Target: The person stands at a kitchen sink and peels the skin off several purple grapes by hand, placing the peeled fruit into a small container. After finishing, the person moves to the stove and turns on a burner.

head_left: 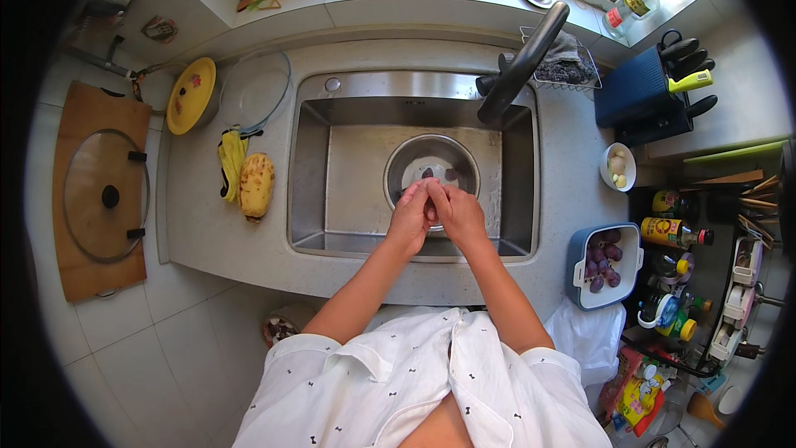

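Both my hands meet over a round metal bowl (398, 158) that stands in the stainless steel sink (354, 168). My left hand (413, 208) and my right hand (460, 208) are pressed together, thumbs side by side. Something dark purple, apparently a grape (429, 204), shows between the fingers, mostly hidden by them. Beyond my fingertips, a few dark pieces, seemingly grapes or skins, are in the bowl. On the counter to the right, a blue and white basket (606, 298) contains several purple grapes (602, 258).
The black faucet (522, 65) arches over the sink's back right corner. A knife block (634, 93) and a small white bowl of garlic (617, 167) stand on the right. Left lie a peeled-looking yellow root vegetable (256, 185), a yellow cloth (232, 158) and a glass bowl (255, 87).
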`<state>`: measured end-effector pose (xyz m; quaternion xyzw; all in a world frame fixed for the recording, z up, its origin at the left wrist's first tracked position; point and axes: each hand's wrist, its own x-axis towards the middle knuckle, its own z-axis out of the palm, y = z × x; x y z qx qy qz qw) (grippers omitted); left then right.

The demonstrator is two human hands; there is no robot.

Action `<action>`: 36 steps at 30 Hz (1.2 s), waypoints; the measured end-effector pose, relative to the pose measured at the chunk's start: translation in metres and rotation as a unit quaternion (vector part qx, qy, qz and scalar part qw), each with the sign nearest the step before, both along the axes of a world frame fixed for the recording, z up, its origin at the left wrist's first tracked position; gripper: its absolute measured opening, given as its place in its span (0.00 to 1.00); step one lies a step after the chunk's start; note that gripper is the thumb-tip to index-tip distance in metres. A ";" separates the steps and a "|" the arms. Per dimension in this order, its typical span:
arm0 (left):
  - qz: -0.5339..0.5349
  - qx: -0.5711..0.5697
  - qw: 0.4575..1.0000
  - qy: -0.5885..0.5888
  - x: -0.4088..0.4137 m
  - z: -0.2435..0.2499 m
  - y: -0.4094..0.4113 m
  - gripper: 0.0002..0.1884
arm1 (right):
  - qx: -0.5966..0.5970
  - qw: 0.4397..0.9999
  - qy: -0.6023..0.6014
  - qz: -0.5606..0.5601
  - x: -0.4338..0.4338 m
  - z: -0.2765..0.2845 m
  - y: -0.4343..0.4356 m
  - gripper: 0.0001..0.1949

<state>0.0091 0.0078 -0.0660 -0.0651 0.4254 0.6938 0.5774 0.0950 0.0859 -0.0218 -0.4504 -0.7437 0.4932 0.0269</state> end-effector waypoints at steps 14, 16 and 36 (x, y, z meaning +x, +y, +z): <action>0.015 0.093 0.994 -0.058 -0.011 0.012 -0.009 0.10 | -0.228 0.943 0.242 -0.006 0.020 -0.021 0.015 0.18; 0.008 0.092 0.996 -0.010 -0.007 0.018 -0.005 0.11 | -0.197 0.949 0.245 -0.022 0.020 -0.021 0.013 0.16; -0.010 0.064 0.995 0.081 -0.012 0.033 -0.010 0.10 | -0.142 0.945 0.294 -0.002 0.010 -0.007 0.010 0.20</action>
